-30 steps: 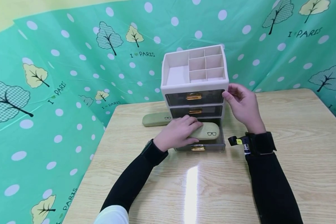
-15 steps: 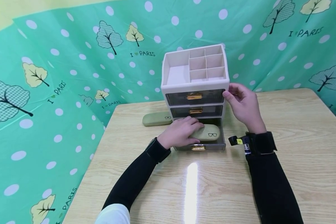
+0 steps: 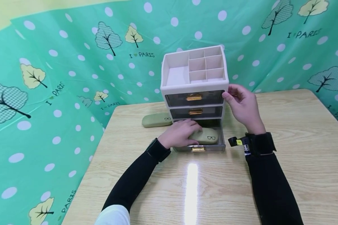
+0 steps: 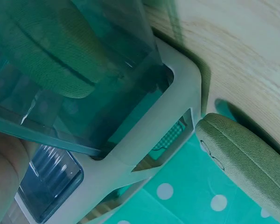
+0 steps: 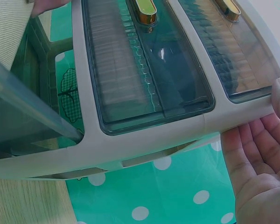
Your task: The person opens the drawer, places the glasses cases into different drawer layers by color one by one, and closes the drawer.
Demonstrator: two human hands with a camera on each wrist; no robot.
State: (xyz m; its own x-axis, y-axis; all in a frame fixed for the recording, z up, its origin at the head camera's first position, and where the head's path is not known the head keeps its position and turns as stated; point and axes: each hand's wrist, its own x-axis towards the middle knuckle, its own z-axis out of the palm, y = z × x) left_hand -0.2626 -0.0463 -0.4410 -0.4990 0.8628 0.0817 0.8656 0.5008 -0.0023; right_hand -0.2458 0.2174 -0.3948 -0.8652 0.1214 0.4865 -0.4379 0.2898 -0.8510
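Note:
My left hand (image 3: 181, 133) grips a green glasses case (image 3: 207, 136) inside the pulled-out bottom drawer (image 3: 221, 145) of a white desktop drawer organizer (image 3: 197, 83). The fingers lie over the left end of the case. Through the clear drawer wall, the left wrist view shows the case (image 4: 51, 51) low in the drawer. My right hand (image 3: 246, 107) holds the organizer's right side, thumb on the front edge and fingers on the side wall; the right wrist view shows this hand (image 5: 261, 163) at the upper drawer. The two upper drawers are closed.
A second green glasses case (image 3: 156, 120) lies on the wooden table (image 3: 146, 193), left of the organizer and partly hidden by it. The organizer's top has several compartments. Behind it hangs a green patterned cloth (image 3: 124, 78).
The glasses case has moved down a little, deeper into the bottom drawer, with my left hand on it. My right hand stays at the organizer's side.

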